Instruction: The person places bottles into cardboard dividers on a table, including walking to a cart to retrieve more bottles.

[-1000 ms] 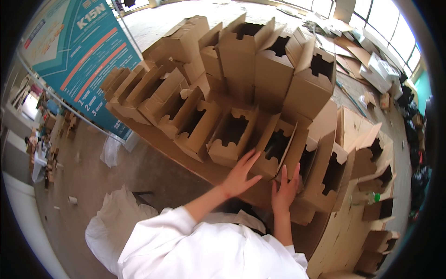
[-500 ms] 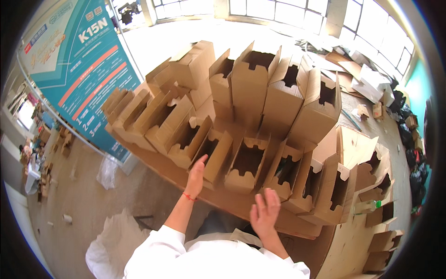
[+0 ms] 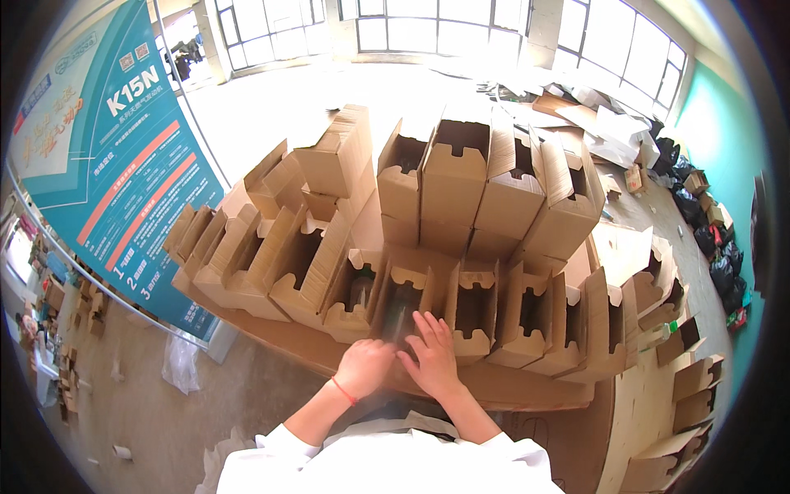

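In front of me a row of open-topped cardboard boxes runs across a brown board. At the middle box (image 3: pixel 417 280) both my hands meet at its near end. My left hand (image 3: pixel 366 368) is closed, knuckles up, at the box's near left corner; what its fingers grip is hidden. My right hand (image 3: pixel 429 354) has its fingers apart, resting at the near right edge. A clear, blurred bottle-like thing (image 3: pixel 400 311) shows inside this box. The neighbouring box (image 3: pixel 339 317) on the left holds a bottle (image 3: pixel 361 288). On the right stands an open box (image 3: pixel 473 317).
Taller boxes (image 3: pixel 457 177) stand behind the row. A green-capped clear bottle (image 3: pixel 658 336) lies at the right among more boxes. A blue banner (image 3: pixel 140 198) rises at the left. Black bags (image 3: pixel 724 267) and flattened cardboard (image 3: pixel 576 111) lie at the far right.
Both hands have come together at the middle box; before, they were apart in the air. My left hand has closed. A clear thing now shows in that box. The view has shifted.
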Available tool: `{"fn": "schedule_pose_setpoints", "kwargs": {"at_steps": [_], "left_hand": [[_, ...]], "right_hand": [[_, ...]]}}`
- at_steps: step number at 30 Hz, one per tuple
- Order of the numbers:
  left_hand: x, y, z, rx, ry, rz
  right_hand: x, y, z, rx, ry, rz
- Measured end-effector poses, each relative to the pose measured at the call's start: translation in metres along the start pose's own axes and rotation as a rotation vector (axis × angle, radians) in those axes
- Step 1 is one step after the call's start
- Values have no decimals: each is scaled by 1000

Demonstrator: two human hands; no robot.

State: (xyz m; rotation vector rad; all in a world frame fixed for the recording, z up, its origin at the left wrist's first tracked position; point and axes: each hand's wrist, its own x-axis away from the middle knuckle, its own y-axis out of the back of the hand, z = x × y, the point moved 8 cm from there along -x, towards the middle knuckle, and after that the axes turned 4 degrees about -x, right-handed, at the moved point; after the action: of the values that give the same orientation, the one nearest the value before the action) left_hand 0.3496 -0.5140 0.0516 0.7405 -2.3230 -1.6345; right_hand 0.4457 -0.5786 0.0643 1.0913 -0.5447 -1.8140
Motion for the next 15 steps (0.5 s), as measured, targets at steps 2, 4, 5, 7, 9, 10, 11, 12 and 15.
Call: {"fn": "schedule_pose_setpoints", "kwargs": {"at_steps": [2,4,5,7,9,10,11,12,15], "left_hand": [[3,-10,4,-56,-77,40],[2,-7,6,-116,-21,6],[4,-7,9,-128,4,-91],[6,-8,12,-153,37,-183],[6,-9,13,-186,50,-165],[0,-17,16,-149,106,-22],[-9,-19,16,-114,163,120],[-16,-20,17,-80,226,256],[-54,-63,36,-154,183,586]], "right_hand": [[7,-2,-3,67,6,-18],[17,-4,-5,45,-12,-29],[19,-4,-3,76,-23,-12],[22,-1,1,136,-44,22],[27,-4,-5,55,-146,17],[29,-6,-10,15,-197,14],[30,-11,-13,-7,-233,41],[30,-14,-15,-31,-261,71],[30,-17,-16,-64,-290,115]]}}
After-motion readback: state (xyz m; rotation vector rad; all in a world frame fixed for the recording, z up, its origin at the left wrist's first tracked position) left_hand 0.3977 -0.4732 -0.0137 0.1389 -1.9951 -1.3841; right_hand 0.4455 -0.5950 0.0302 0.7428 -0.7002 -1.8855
